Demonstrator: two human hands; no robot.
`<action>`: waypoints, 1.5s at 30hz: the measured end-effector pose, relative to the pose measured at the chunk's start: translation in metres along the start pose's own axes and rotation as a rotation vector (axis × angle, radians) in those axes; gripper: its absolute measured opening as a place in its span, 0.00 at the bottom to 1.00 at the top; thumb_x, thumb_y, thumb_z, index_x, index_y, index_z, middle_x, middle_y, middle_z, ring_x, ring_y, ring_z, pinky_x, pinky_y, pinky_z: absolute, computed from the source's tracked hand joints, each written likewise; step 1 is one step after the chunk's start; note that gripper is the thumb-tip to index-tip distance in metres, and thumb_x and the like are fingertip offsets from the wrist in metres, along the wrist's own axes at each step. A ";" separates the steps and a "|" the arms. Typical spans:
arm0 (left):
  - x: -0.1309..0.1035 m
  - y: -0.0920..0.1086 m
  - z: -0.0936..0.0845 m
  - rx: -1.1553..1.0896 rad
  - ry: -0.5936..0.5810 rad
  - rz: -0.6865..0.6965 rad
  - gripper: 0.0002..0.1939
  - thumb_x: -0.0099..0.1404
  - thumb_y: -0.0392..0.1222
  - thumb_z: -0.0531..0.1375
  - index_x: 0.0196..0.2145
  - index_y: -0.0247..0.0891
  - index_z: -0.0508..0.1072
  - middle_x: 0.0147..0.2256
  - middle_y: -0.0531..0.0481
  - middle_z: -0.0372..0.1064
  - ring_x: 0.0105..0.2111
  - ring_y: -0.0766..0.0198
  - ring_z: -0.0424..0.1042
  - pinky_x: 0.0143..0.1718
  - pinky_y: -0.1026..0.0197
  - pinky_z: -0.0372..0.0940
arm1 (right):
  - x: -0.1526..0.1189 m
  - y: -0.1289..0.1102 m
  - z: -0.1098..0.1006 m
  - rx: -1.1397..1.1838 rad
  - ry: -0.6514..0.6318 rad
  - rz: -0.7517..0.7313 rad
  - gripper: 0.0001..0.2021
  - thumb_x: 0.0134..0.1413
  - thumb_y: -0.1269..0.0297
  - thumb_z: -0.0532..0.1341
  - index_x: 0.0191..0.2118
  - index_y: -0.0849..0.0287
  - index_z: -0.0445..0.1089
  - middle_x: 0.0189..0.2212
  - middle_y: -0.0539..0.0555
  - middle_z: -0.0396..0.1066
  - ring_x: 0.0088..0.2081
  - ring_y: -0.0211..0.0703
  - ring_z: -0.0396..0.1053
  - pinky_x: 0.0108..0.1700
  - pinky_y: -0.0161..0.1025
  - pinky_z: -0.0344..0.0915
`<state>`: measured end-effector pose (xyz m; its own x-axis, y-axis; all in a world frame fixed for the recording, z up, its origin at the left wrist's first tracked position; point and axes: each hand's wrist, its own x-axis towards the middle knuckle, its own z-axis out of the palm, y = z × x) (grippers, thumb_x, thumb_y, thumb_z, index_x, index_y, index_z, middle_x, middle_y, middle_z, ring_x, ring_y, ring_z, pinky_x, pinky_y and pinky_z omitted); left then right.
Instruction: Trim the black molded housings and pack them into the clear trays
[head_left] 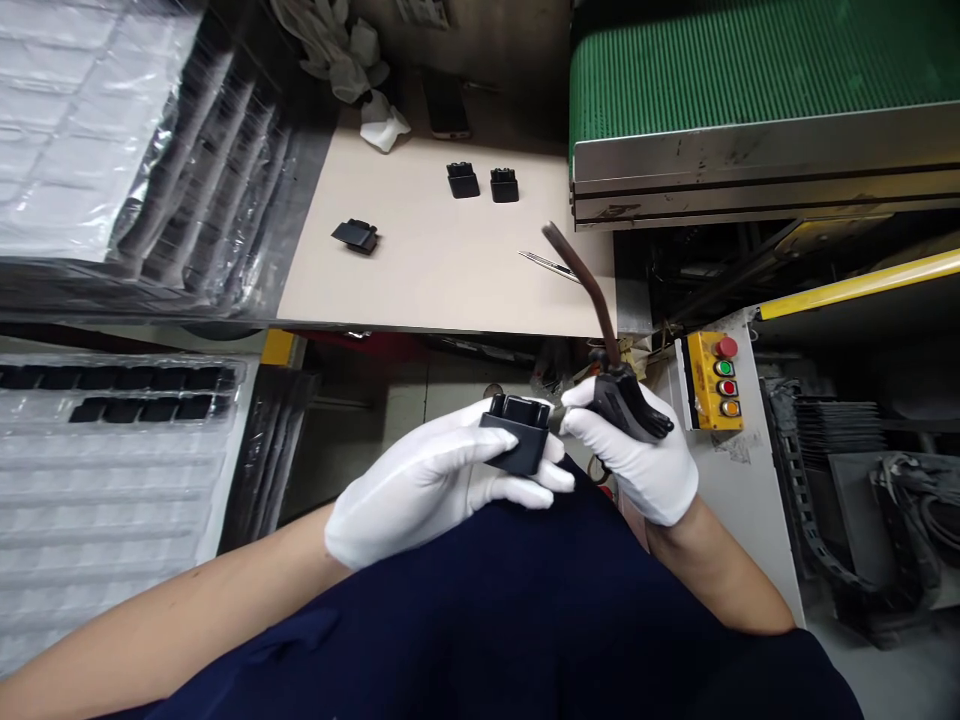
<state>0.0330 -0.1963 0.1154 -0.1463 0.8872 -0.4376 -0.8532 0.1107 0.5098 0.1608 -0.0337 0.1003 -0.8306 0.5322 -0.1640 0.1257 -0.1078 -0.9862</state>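
My left hand (427, 485), in a white glove, grips a small black plastic housing (517, 445) between thumb and fingers, its ribbed end turned up. To the right, my gloved right hand (652, 475) is wrapped round the black handle of an air blow gun (626, 400). The gun's long bent brown tube points up and to the left, over the table edge, away from the housing. Both hands are in front of my dark blue clothing, close together but apart.
On the beige table (420, 280) lie several more black housings (463, 180), silver tweezers (551, 265) and a phone (445, 103). Stacked clear trays (97, 130) stand left, with a partly filled tray (112, 480) below. A green conveyor (750, 70) and yellow button box (716, 380) are right.
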 end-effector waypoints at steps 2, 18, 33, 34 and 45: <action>0.001 -0.002 0.001 0.031 0.013 0.019 0.11 0.68 0.34 0.60 0.48 0.32 0.77 0.43 0.39 0.79 0.45 0.48 0.81 0.43 0.57 0.77 | 0.003 -0.003 0.004 0.018 -0.021 0.021 0.13 0.51 0.57 0.74 0.39 0.54 0.76 0.36 0.49 0.77 0.37 0.42 0.76 0.43 0.40 0.74; -0.006 0.003 -0.006 -0.038 0.006 -0.001 0.11 0.68 0.35 0.60 0.46 0.29 0.78 0.41 0.37 0.79 0.41 0.49 0.82 0.39 0.59 0.78 | 0.010 -0.003 0.010 -0.027 -0.059 0.006 0.10 0.57 0.56 0.70 0.36 0.57 0.76 0.33 0.49 0.75 0.36 0.40 0.73 0.43 0.38 0.70; -0.007 0.005 -0.002 -0.037 -0.012 0.071 0.30 0.70 0.35 0.60 0.66 0.35 0.58 0.40 0.42 0.79 0.39 0.55 0.80 0.41 0.57 0.75 | 0.007 -0.001 0.009 -0.025 -0.213 0.106 0.08 0.55 0.62 0.72 0.41 0.53 0.78 0.38 0.48 0.79 0.40 0.41 0.77 0.44 0.38 0.72; -0.006 0.005 -0.002 -0.024 -0.010 0.075 0.31 0.69 0.35 0.60 0.66 0.35 0.56 0.40 0.41 0.79 0.39 0.55 0.80 0.41 0.57 0.74 | 0.008 0.000 0.008 -0.034 -0.214 0.116 0.08 0.55 0.62 0.72 0.41 0.53 0.78 0.37 0.48 0.79 0.40 0.41 0.77 0.44 0.38 0.72; 0.000 0.004 -0.006 0.142 -0.010 0.086 0.33 0.73 0.42 0.56 0.69 0.32 0.49 0.30 0.47 0.74 0.31 0.59 0.74 0.36 0.58 0.69 | 0.011 0.007 0.003 -0.080 -0.228 0.099 0.10 0.54 0.61 0.73 0.41 0.54 0.78 0.36 0.49 0.79 0.39 0.46 0.77 0.44 0.42 0.73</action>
<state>0.0269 -0.1989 0.1127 -0.2108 0.9003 -0.3808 -0.7581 0.0954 0.6451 0.1507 -0.0306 0.0920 -0.9119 0.3179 -0.2594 0.2472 -0.0786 -0.9658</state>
